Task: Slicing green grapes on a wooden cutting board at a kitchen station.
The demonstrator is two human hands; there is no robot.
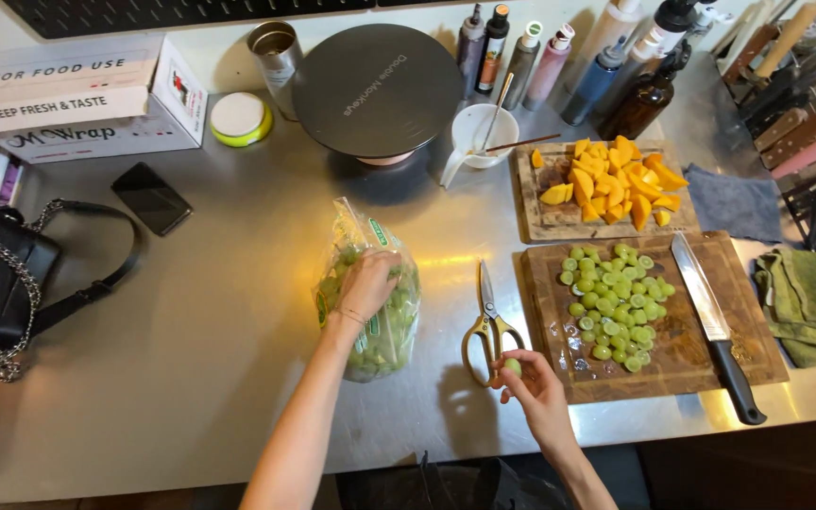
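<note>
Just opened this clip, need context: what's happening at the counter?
A person is handling grapes. The left hand is on a clear bag of green grapes; the right hand holds one grape beside the scissors. Halved grapes and a knife lie on the near cutting board; orange fruit chunks sit on the far one.

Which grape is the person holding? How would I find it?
Start at the wooden cutting board covered with halved green grapes. Just off its near left corner, beside the yellow-handled scissors, the right hand pinches one grape. It is whole and held apart from the rest.
</note>
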